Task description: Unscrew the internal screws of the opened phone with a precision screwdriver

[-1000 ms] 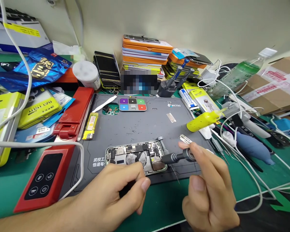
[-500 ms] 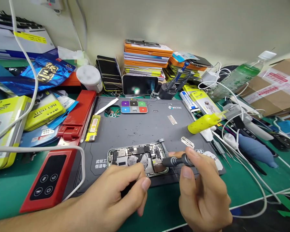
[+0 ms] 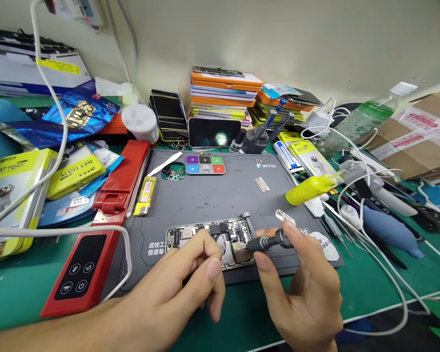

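An opened phone [image 3: 190, 233] with bare circuitry lies on the grey repair mat [image 3: 220, 195], near its front edge. My left hand [image 3: 176, 288] rests on the phone's near side, its fingers curled over the lower edge. A dark screwdriver [image 3: 269, 241] is pinched between thumb and fingers of my right hand [image 3: 300, 288]. The tool lies almost level, and its tip touches the phone's right end.
A red device [image 3: 80, 271] with buttons and a white cable lies at the left. A yellow lighter [image 3: 145, 195], a colour-tile screw tray [image 3: 205, 165] and a yellow bottle [image 3: 310, 189] sit on the mat. Stacked phone cases [image 3: 223, 90], battery boxes and cables crowd the edges.
My right hand has slid left with the screwdriver, bringing its tip onto the phone's right end. My left fingers have spread further over the phone. The view has shifted slightly.
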Available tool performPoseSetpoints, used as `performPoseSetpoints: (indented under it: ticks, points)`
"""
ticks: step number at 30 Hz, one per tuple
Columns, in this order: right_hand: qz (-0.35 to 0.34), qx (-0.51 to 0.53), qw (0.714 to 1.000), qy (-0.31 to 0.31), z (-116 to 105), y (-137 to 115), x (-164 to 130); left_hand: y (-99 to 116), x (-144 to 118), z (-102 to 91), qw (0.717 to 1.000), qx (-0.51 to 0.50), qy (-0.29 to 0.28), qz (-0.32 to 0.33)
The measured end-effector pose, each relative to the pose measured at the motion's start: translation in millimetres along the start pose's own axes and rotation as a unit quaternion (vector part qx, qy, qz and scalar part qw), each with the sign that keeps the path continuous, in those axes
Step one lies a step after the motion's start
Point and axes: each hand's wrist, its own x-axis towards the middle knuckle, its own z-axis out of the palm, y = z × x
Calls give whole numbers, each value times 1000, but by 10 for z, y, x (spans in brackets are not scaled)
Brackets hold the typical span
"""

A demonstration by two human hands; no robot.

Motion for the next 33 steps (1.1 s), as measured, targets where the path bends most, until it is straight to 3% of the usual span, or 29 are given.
performPoseSetpoints:
  ticks: [3, 5, 8, 10, 18, 23, 33]
  points:
    - [49, 31, 998, 10, 11, -34, -7, -57, 16, 32, 998, -65, 19, -3]
    - [81, 69, 993, 51, 4, -61, 15, -76, 36, 50, 995, -90, 31, -12]
    - [138, 137, 973, 122, -38, -74, 86, -65, 69, 56, 997, -70, 37, -18]
    - [178, 186, 957, 134, -84, -61, 138, -46, 87, 45, 998, -49, 35, -10]
    - [238, 272, 931, 38, -172, -109, 151, -44, 106, 13, 997, -65, 37, -15]
    - [305, 296, 904, 36, -141, -206, 111, -62, 108, 12, 996, -84, 33, -4]
    - [286, 318, 903, 39, -134, -173, 153, -58, 99, 9, 997, -65, 36, 28]
